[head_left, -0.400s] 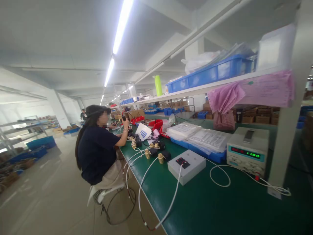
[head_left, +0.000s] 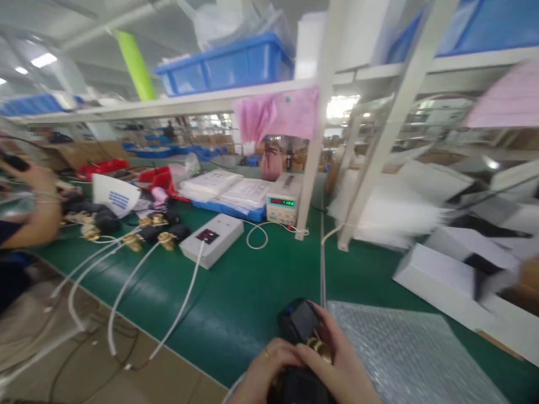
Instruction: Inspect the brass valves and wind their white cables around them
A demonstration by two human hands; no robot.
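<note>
At the bottom of the head view, both of my hands close around black-bodied motorized valves with brass fittings. My right hand (head_left: 343, 362) curls along the side of an upper motorized valve (head_left: 300, 321), whose brass fitting (head_left: 320, 349) shows between the fingers. My left hand (head_left: 272, 365), with a ring on one finger, reaches in from the left at a lower black valve body (head_left: 302, 387), partly cut off by the frame edge. Fingers overlap there, and motion blurs them. A white cable (head_left: 236, 388) shows beside my left wrist.
Bubble wrap (head_left: 404, 342) lies to the right, near white boxes (head_left: 438, 280). A grey control box (head_left: 225, 238), power supply (head_left: 284, 202) and brass valves (head_left: 167, 241) stand on the green bench (head_left: 252, 292). A co-worker's arm (head_left: 40, 207) is at left; shelf posts (head_left: 314, 163) rise ahead.
The view has swung right and down. My hands with the motorized valves, the bubble wrap and the white boxes have come into sight; the co-worker has shifted to the left edge.
</note>
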